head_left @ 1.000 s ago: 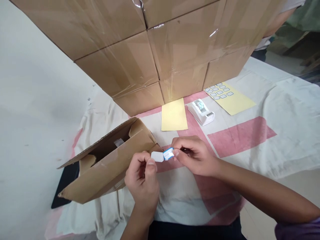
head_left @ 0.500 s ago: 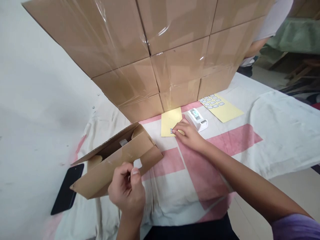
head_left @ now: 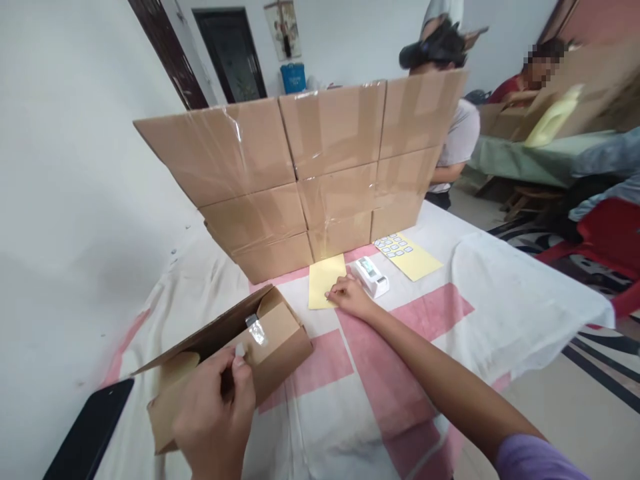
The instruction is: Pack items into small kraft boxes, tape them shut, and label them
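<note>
My left hand [head_left: 215, 400] is closed in front of the open cardboard box [head_left: 287, 343], pinching a small white slip [head_left: 240, 350] between thumb and index finger. Farther forward, my right hand [head_left: 353, 297] has its fingertips pressed together over the lower right of a yellow sheet [head_left: 325, 270]. Whatever small thing is at those fingertips is mostly hidden. Just beyond that hand sits a white device [head_left: 371, 277] with a small screen. A second yellow sheet [head_left: 417, 263] lies to the right, carrying several small blue-outlined labels [head_left: 394, 247].
A tall panel of taped cardboard boxes [head_left: 335, 193] stands along the table's far side. A black phone [head_left: 90, 430] lies at the lower left by the wall. Pink-and-white cloth [head_left: 500, 320] covers the table. Behind the panel is a person [head_left: 457, 133]; others are farther back.
My view has tilted up, showing more of the room. The left hand has come lower and left with the white slip. The right hand stays pinched at the yellow sheet.
</note>
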Demonstrator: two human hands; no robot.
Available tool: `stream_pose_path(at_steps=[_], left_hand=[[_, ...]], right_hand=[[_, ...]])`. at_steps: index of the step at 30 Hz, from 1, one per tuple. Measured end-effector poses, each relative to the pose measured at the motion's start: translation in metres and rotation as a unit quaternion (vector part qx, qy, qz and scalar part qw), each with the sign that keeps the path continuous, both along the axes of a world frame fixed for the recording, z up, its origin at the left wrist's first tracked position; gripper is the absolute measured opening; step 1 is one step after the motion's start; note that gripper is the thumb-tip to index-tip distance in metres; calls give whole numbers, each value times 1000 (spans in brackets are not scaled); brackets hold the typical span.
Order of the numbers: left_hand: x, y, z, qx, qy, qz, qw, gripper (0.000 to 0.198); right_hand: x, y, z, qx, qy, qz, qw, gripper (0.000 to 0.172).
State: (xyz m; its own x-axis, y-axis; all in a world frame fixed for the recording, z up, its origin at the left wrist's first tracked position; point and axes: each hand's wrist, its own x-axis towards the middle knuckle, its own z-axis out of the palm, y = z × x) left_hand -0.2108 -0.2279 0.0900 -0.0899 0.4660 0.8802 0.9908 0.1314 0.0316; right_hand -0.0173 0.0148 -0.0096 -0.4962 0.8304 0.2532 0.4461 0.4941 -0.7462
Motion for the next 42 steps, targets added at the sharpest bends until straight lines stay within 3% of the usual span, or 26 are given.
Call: stream_pose_path(at_steps=[12, 18, 24, 34, 42], left_hand=[[0, 4, -14, 2, 15, 63, 998, 6], [2, 5, -13, 1, 13, 67, 998, 8], [2, 5, -11, 5, 21, 66, 998, 5], [3, 4, -9, 1, 13, 57, 998, 4], [4, 3, -10, -4, -13, 49, 999, 4]], right_hand=[[-3, -7, -3, -13, 58, 20, 998, 20], [-1, -6, -2, -22, 71, 25, 997, 13], [4, -5, 3, -21, 75, 16, 997, 19], [14, 3, 9, -61, 78, 42, 994, 14], [16, -5, 15, -89, 64, 65, 992, 39]])
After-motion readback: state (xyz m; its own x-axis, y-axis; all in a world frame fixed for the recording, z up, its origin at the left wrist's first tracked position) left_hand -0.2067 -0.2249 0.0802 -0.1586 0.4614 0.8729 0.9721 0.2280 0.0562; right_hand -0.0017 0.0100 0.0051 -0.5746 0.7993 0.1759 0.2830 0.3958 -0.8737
